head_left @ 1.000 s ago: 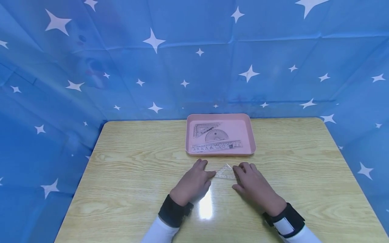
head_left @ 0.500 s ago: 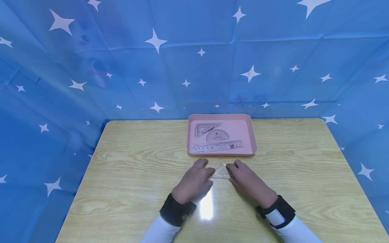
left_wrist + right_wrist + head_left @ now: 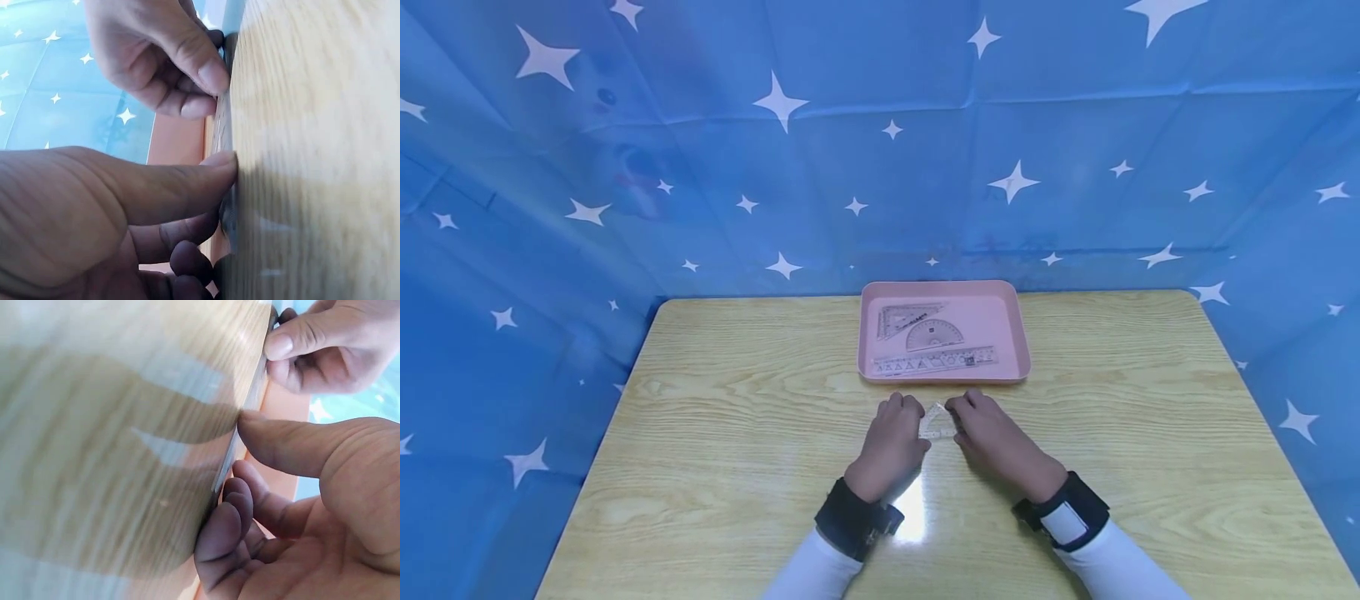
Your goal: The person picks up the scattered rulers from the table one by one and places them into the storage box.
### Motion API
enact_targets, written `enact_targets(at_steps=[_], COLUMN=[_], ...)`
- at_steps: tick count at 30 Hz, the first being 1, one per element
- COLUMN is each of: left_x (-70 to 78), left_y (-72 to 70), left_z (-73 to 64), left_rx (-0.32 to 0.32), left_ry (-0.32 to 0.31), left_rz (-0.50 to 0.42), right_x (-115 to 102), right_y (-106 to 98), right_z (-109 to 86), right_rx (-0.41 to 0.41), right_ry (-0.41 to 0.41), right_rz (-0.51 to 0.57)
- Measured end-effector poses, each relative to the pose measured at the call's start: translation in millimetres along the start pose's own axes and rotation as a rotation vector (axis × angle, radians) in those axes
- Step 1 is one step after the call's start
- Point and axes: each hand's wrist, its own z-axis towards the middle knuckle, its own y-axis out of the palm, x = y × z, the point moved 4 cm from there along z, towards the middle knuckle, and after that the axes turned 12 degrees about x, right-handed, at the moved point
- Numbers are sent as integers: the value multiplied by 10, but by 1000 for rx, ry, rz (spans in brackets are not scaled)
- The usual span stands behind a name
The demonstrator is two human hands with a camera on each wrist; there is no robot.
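A clear plastic set square (image 3: 937, 422) lies on the wooden table between the hands, its peak toward the tray in the head view. At its left corner, my left hand (image 3: 887, 450) holds it between thumb and fingers. The right hand (image 3: 1003, 446) grips the opposite corner, fingers on the far side and thumb on the near side. From the left wrist, the left thumb (image 3: 187, 187) touches the near edge, low against the tabletop. The right wrist view shows the right thumb (image 3: 275, 440) at that edge with curled fingers below. Both corners are covered by the fingers.
Just beyond the hands stands a pink tray (image 3: 1000, 325). In it lie another set square (image 3: 895, 318), a protractor (image 3: 934, 335) and a clear ruler (image 3: 934, 361). A blue star-patterned cloth (image 3: 880, 167) hangs behind the wooden table (image 3: 737, 375).
The right hand and the set square have shifted left. My left hand's spread fingers have curled in around the left corner.
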Motion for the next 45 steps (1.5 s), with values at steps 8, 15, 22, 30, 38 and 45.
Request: enact_targets(at_steps=[8, 15, 22, 30, 38, 45], left_x=[-58, -86, -74, -16, -10, -21], left_y=[24, 4, -2, -6, 24, 19], left_z=[30, 24, 10, 10, -2, -15], left_rx=[-8, -14, 11, 8, 7, 35], left_ry=[-67, -57, -37, -36, -34, -39], left_rz=[8, 19, -14, 15, 34, 39], right_x=[56, 97, 113, 146, 143, 116], right_y=[9, -15, -27, -31, -12, 18], right_z=[-16, -17, -5, -7, 12, -1], right_rx=[-69, -89, -117, -135, -100, -91], right_ry=[184, 221, 251, 265, 195, 190], right_rz=[88, 89, 83, 73, 106, 145])
